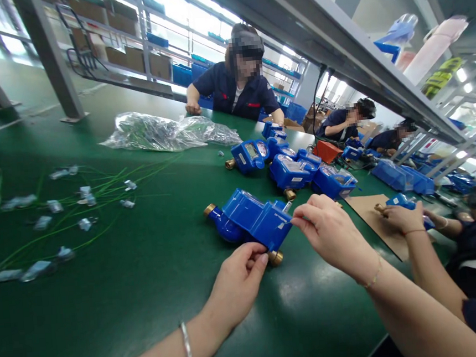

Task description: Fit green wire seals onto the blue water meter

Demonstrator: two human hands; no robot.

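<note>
A blue water meter with brass ends lies tilted on the green table in front of me. My left hand is closed at its near lower edge, thumb and forefinger beside the brass fitting. At the meter's right corner, my right hand pinches thumb and forefinger together; whatever thin piece sits between them is too small to make out. Green seal wires with small clear tags are scattered on the left.
Several more blue meters stand behind mine. A crumpled clear plastic bag lies farther back. Across the table sits a co-worker; on the right, another person's hand holds a meter over a cardboard sheet. A metal beam crosses overhead.
</note>
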